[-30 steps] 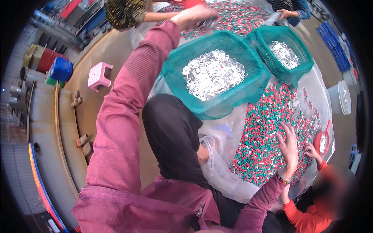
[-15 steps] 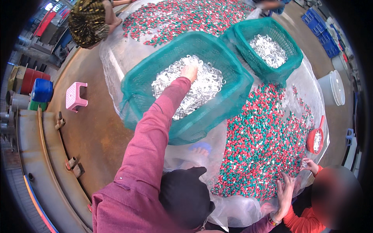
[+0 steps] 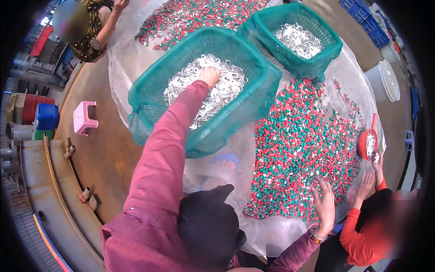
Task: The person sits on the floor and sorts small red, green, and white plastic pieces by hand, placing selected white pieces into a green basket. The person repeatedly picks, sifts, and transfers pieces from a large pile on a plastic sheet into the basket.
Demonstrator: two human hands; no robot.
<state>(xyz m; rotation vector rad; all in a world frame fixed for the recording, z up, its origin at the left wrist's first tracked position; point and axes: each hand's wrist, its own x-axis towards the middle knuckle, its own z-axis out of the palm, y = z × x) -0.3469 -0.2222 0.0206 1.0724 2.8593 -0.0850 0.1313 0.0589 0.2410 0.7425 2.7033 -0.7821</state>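
Observation:
My left hand (image 3: 209, 76) is down in a heap of shiny silvery metal pieces (image 3: 226, 79), looped or clip-like. The fingers look curled into them; the fingertips are hidden. The heap sits in a large basket (image 3: 152, 79) draped with green mesh. At the lower right my right hand (image 3: 324, 201) is held above the edge of a wide spread of small red, green and white pieces (image 3: 297, 149). Its fingers are apart and nothing shows in them. A beaded band (image 3: 316, 235) circles that wrist.
A second green mesh-covered basket (image 3: 328, 41) holds similar metal pieces. A red handled scoop (image 3: 362, 145) lies at the right, beside a co-worker's hands (image 3: 368, 179). Another person (image 3: 95, 27) is at the upper left. A pink stool (image 3: 85, 119) and white bucket (image 3: 383, 81) stand around the sheet.
The view has shifted, moving baskets and spread toward the upper left. My right hand has lifted slightly. The co-worker's hand at right has moved up beside the red scoop.

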